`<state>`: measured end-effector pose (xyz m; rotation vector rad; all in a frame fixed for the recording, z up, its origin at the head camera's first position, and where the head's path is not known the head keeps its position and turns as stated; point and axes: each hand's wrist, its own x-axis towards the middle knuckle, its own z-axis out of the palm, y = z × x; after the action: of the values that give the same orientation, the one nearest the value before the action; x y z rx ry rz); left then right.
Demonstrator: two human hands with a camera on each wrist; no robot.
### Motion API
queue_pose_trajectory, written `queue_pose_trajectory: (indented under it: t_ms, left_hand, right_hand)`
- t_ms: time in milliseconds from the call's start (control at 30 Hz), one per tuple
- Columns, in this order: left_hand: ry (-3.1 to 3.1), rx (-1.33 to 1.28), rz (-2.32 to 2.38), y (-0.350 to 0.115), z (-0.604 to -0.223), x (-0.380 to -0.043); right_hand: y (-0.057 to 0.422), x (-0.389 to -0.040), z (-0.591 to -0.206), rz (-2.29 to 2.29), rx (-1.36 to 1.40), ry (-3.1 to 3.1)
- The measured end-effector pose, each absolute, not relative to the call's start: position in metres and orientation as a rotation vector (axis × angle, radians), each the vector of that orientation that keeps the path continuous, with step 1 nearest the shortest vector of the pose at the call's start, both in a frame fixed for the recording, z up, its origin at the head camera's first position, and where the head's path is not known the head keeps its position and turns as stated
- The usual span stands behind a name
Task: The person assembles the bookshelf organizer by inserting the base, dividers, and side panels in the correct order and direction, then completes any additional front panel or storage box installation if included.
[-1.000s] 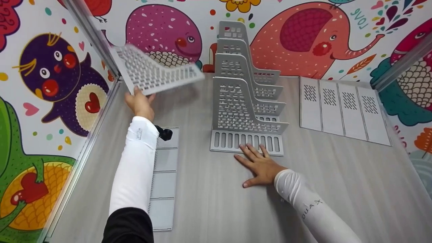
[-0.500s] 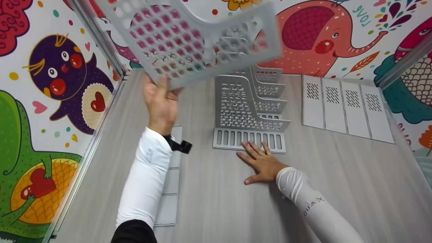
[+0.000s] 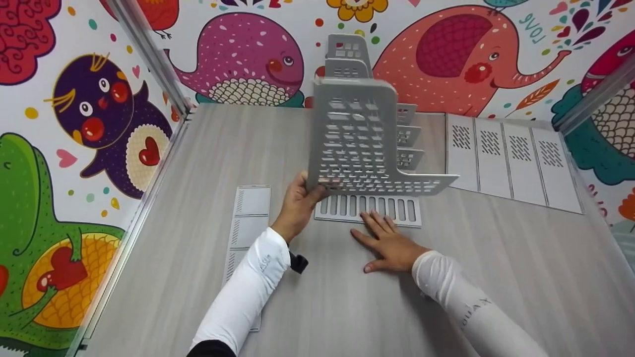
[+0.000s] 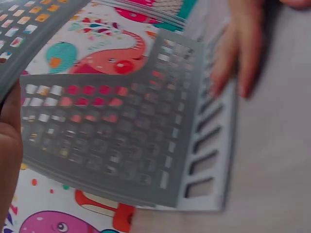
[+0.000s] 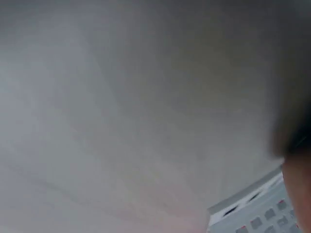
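Note:
My left hand [image 3: 296,208] pinches the lower left corner of a grey perforated divider panel [image 3: 359,153]. The panel stands upright in the air in front of several similar dividers [image 3: 347,67] of a file rack. Those dividers rise from a slotted grey base [image 3: 342,218] on the table. Flat and spread, my right hand [image 3: 389,245] has its fingertips on the base's front edge. In the left wrist view, the held panel [image 4: 46,34] crosses the upper left corner and the standing dividers [image 4: 107,141] fill the middle. The right wrist view is mostly blurred, with the rack's perforated grey edge [image 5: 257,204] low at right.
A light grey panel strip [image 3: 250,230] lies on the table at left, partly under my left sleeve. Another sectioned panel [image 3: 516,163] lies at the back right. Cartoon-printed walls [image 3: 248,49] and metal corner rails [image 3: 154,54] bound the table.
My left hand has carried the divider panel from the back left, across to the right and over the front of the base, turning it upright. The right hand has stayed in place.

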<state>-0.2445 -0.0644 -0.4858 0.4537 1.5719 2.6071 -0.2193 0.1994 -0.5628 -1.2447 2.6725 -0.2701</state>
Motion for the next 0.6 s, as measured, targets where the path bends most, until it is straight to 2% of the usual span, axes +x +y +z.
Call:
queue_pose_trajectory:
  t_ms: [100,200,300,433,500,600]
  left_hand:
    - [1.656,0.413,2.541,-0.063,-0.497,-0.245]
    - [1.681,0.381,2.533,-0.063,-0.5,-0.25]
    - [1.69,0.371,2.499,-0.061,-0.502,-0.251]
    - [1.678,0.424,2.455,-0.052,-0.506,-0.25]
    - [1.68,0.454,2.42,-0.044,-0.508,-0.25]
    - [1.693,0.486,2.375,-0.028,-0.512,-0.249]
  right_hand:
    - [0.209,-0.211,-0.545,-0.333,-1.392,2.71]
    - [0.223,-0.219,-0.519,-0.487,-1.556,2.838]
    - [0.237,-0.228,-0.492,-0.782,-1.577,3.046]
    - [0.247,-0.238,-0.457,-1.185,-1.279,3.249]
    - [0.245,-0.24,-0.439,-1.35,-0.998,3.12]
    - [0.238,-0.239,-0.422,-1.576,-0.729,2.697]
